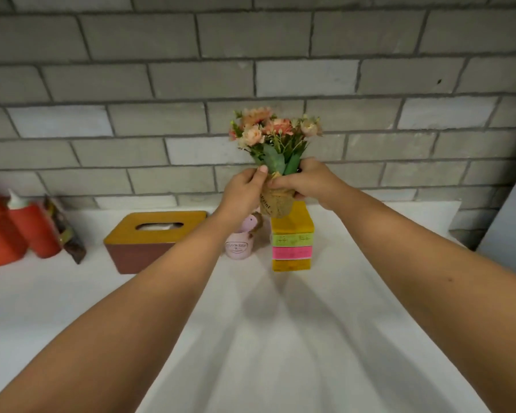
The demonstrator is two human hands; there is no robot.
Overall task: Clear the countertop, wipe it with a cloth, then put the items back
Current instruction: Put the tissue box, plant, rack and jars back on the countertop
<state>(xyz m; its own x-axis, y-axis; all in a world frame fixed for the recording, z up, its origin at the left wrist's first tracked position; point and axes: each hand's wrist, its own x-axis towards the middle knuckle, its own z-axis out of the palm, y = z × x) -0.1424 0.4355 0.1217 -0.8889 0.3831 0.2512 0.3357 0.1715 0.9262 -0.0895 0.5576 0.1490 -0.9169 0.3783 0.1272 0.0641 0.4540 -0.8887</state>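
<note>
A small bouquet of peach and pink flowers in a burlap-wrapped pot sits above a stack of yellow, green and pink sponges near the back of the white countertop. My left hand and my right hand both grip the burlap pot, one from each side. Whether the pot rests on the stack or hangs just over it I cannot tell. A pink pot stands left of the stack, partly hidden behind my left forearm.
A tissue box with a yellow lid and brown sides stands at centre left. Two red squeeze bottles and a dark packet stand at the far left against the grey brick wall. A grey panel leans at the right edge.
</note>
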